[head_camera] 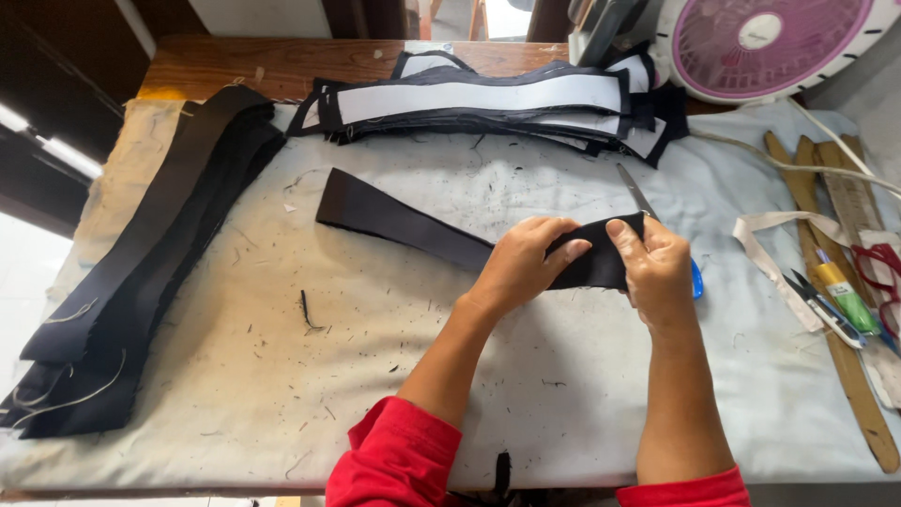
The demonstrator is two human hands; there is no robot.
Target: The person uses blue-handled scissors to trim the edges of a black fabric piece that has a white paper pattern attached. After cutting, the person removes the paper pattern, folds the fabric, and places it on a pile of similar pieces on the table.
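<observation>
A long black fabric strip [394,222] lies across the padded table, running from upper left to the middle right. My left hand [521,263] pinches the strip near its right end, fingers curled over the cloth. My right hand [657,268] grips the very end of the same strip with thumb and fingers. Just behind my right hand lies a pair of scissors [640,199] with a blue handle, blade pointing up and left.
A stack of black strips [141,282] lies at the left. Black pieces with white facing [488,99] are piled at the back. A pink fan [760,42] stands top right. Wooden rulers [845,310], small snips, a marker and white tape lie at the right.
</observation>
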